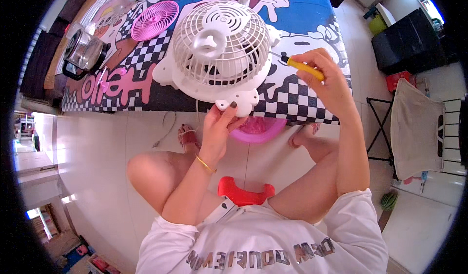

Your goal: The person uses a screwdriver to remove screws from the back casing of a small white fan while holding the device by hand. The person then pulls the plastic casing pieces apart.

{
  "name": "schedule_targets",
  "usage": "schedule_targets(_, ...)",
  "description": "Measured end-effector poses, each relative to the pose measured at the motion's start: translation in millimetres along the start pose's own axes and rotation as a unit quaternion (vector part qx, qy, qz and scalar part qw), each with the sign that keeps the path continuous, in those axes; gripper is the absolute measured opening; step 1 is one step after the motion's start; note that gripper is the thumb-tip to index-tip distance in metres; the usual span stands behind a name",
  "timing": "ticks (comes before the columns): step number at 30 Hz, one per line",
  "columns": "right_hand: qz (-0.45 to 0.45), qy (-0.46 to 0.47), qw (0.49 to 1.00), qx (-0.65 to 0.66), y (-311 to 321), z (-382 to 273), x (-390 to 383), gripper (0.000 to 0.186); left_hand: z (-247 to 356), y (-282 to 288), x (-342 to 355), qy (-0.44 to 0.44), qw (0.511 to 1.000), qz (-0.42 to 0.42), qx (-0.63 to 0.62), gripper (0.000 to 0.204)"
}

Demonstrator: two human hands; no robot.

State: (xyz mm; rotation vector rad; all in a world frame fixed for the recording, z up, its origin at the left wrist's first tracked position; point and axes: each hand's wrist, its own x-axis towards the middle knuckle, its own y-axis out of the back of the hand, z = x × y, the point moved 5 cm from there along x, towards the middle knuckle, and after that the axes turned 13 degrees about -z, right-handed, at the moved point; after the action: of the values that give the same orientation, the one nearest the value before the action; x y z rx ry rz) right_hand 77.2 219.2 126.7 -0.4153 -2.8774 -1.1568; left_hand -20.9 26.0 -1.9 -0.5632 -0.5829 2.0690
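At frame centre the white plastic fan (219,49) lies on its back at the table's (312,10) near edge, ribbed round grille up. The left hand (222,123) pinches its lobed base, which juts past that edge. The right hand (326,76) is closed on a yellow-handled screwdriver (302,67), tip at the grille's right rim. A pink grille (155,19) lies upper left; bare tile floor (92,147) spreads below.

A: Fan housing (219,45) material?
B: White moulded plastic, smooth, semi-gloss.
A: Screwdriver (303,67)?
B: Yellow glossy plastic handle, bare metal shaft.
A: Table cover (302,10)?
B: Printed cloth, matt.
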Motion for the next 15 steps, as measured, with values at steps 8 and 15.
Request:
schedule_targets(8,0.207,0.132,0.96,0.139,-1,-41,-5,0.029,2,1,-2,-0.011,1.0,-0.008,-0.003,0.029)
schedule_targets(15,0.087,0.235,0.968,-0.006,-47,-74,9,0.029,2,-4,0,-0.019,1.0,-0.019,-0.01,0.028)
